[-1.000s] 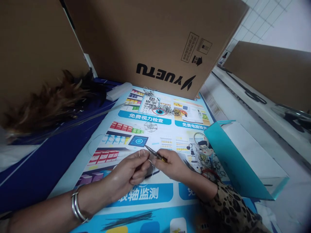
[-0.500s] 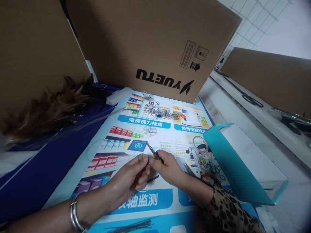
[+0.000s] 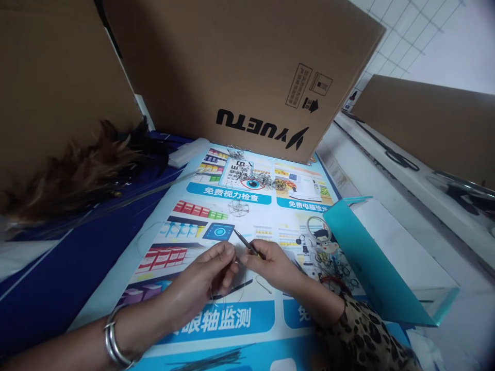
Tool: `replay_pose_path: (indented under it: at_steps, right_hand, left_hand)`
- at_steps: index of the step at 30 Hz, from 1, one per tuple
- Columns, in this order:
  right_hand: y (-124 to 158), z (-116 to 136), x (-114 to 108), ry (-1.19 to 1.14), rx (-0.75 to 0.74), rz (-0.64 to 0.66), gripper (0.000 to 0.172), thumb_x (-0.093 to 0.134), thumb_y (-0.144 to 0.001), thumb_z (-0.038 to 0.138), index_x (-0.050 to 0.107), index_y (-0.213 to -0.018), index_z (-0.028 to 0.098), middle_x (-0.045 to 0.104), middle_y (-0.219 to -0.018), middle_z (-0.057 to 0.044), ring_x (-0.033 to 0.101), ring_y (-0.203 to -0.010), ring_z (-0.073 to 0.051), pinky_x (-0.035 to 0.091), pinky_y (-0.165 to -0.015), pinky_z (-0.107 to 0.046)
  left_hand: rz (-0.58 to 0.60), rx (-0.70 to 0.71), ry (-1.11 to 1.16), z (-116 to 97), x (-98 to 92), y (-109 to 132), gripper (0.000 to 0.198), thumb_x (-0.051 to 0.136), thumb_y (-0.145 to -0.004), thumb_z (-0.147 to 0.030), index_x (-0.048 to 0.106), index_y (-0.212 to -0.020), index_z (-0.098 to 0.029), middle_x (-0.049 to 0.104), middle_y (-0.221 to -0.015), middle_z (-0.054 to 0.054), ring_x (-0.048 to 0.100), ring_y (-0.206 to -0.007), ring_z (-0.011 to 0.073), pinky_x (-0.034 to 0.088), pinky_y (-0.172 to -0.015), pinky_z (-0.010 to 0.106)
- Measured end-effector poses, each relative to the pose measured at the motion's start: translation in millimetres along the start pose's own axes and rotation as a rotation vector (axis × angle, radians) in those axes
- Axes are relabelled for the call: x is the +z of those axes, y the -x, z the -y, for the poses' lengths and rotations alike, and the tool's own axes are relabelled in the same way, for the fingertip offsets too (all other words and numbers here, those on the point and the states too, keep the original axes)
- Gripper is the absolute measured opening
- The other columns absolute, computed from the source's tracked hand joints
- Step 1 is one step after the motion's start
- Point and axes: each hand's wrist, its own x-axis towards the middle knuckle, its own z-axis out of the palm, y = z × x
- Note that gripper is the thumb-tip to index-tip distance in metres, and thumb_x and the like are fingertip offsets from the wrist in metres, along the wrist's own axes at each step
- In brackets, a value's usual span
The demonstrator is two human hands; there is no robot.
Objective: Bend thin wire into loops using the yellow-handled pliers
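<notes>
My left hand [image 3: 211, 268] is closed, thumb and fingertips pinched on a thin wire [image 3: 243, 291] whose loose part loops down below the fingers. My right hand [image 3: 273, 263] is wrapped round a slim, dark, pointed tool [image 3: 247, 242], its tip slanting up and left; whether it is tweezers or pliers I cannot tell. The fingertips of both hands are close together over the printed sheet [image 3: 266, 330]. A small bent wire piece [image 3: 264, 284] lies just below my right hand. Ahead of the hands sits a round ball of wire [image 3: 238, 207].
More tangled wire [image 3: 265, 180] lies farther back. At right are a wire coil [image 3: 319, 229], a wire heap [image 3: 340, 270] and a teal box [image 3: 371, 263]. Straight wires [image 3: 212, 359] lie in front. Brown feathers [image 3: 77, 175] are at left; a cardboard box [image 3: 240, 67] stands behind.
My hands have drawn slightly apart, the right one shifting a little right with the tool tilted flatter. The bent wire piece below my right hand now shows on the sheet.
</notes>
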Motion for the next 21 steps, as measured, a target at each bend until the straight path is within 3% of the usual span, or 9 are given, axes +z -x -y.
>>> replay_pose_path:
  at_steps: [7,21]
  right_hand:
    - [8.3,2.1,3.1,0.025,0.015,0.009,0.027,0.054,-0.079,0.038,0.046,-0.066,0.016,0.036,-0.061,0.005,0.033,-0.058,-0.008,0.026,-0.050,-0.019]
    - [11.3,-3.7,7.5,0.148,-0.025,-0.073,0.014,0.050,-0.081,0.027,0.053,-0.071,0.017,0.041,-0.061,0.005,0.039,-0.057,-0.008,0.029,-0.052,-0.018]
  left_hand:
    - [-0.129,0.153,-0.031,-1.6,-0.3,-0.8,0.026,0.049,-0.086,-0.041,0.048,-0.074,-0.018,0.051,-0.057,-0.003,0.041,-0.050,0.0081,0.033,-0.049,0.020]
    - [-0.138,0.173,-0.153,-5.6,-3.1,-0.5,0.024,0.053,-0.083,-0.040,0.048,-0.071,-0.019,0.047,-0.063,-0.004,0.042,-0.057,0.0099,0.033,-0.055,0.021]
